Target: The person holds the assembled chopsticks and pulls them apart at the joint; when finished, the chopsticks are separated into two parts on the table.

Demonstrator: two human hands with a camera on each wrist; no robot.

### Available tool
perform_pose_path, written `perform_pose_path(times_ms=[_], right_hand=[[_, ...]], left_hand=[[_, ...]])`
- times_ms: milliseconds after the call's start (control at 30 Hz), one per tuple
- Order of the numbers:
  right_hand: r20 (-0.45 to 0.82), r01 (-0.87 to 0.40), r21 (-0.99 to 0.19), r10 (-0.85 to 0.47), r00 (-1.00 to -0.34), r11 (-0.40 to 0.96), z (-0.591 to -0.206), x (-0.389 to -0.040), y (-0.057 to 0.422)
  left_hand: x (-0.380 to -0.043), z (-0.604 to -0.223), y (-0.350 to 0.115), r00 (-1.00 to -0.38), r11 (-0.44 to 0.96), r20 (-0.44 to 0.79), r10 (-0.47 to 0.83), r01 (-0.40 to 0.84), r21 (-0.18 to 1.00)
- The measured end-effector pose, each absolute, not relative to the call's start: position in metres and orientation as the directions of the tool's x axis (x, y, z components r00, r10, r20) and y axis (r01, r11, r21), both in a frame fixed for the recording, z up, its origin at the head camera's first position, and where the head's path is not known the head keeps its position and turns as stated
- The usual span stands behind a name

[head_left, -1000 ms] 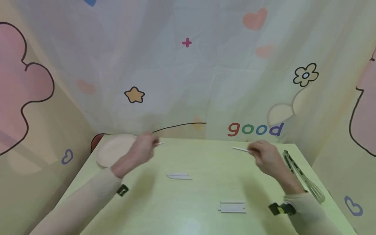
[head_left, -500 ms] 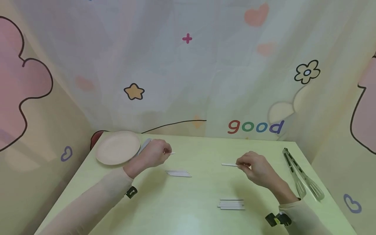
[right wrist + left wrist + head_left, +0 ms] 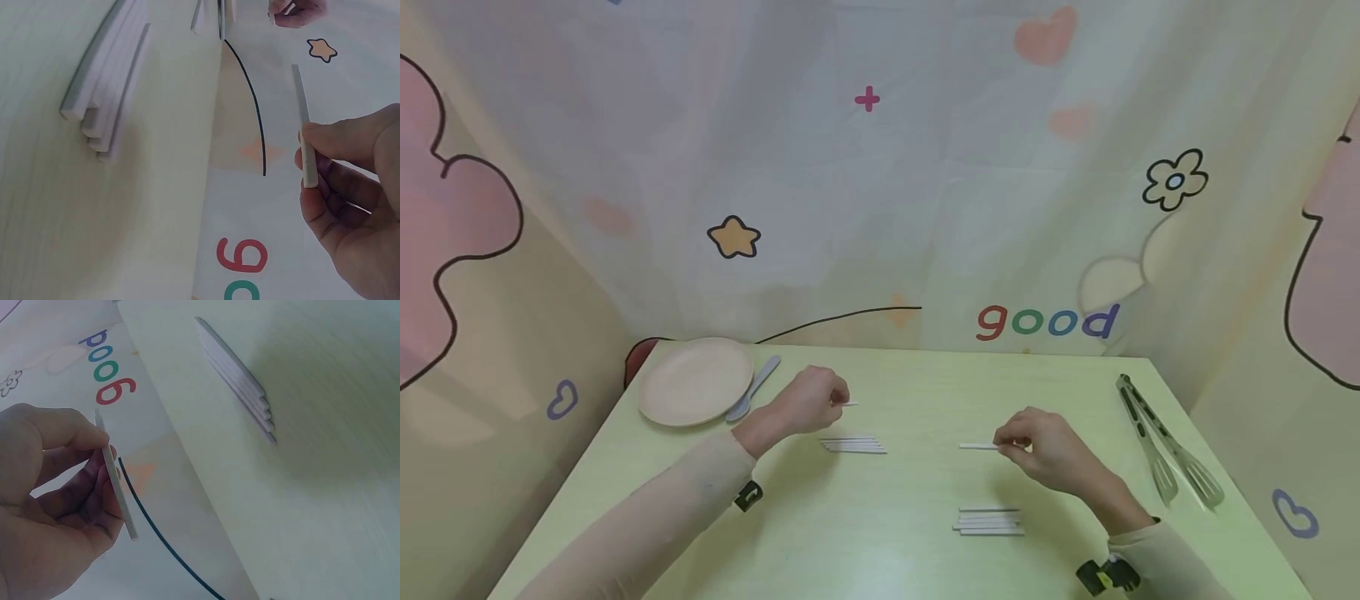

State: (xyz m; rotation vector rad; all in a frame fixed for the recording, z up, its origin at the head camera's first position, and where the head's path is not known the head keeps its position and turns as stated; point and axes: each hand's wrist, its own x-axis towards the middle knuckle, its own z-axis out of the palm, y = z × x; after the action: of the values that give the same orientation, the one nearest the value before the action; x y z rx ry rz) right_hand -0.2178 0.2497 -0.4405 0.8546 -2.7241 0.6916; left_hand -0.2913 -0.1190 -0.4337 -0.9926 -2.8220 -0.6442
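My left hand pinches a thin white stick between thumb and fingers, held above the table. Behind and left of the nearer row, my right hand pinches a similar white stick by one end part, pointing left in the head view. Several white sticks lie side by side in a slanted row just below the left hand. A second row of sticks lies on the table in front of the right hand. Both held sticks are clear of the rows.
A pale round plate stands at the back left, with a grey-blue spoon beside it. Metal tongs lie along the right side. A printed curtain hangs behind the table.
Both hands have come lower and nearer to each other, each carrying its stick. The left hand has moved right, away from the plate, uncovering the spoon. The rows of sticks stay put.
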Motion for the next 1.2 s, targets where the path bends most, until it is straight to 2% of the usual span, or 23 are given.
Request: perform_pose_path(times_ms=[567,933,1200], right_hand=[[0.192,-0.554,-0.439,-0.528,-0.827,0.708,-0.462,-0.212,0.247],[0.120,-0.551,-0.451,-0.565,-0.817,0.701,-0.475,-0.212,0.248],[0.100,-0.564,-0.446,-0.587,-0.803,0.695,-0.482,-0.212,0.250]], left_hand=[[-0.303,-0.460,-0.108,-0.807,0.720,0.059,0.588,0.556,0.416],[-0.310,-0.473,-0.100,-0.817,0.764,-0.038,0.575,0.520,0.382],[-0.310,-0.479,-0.097,-0.810,0.767,-0.056,0.584,0.528,0.364]])
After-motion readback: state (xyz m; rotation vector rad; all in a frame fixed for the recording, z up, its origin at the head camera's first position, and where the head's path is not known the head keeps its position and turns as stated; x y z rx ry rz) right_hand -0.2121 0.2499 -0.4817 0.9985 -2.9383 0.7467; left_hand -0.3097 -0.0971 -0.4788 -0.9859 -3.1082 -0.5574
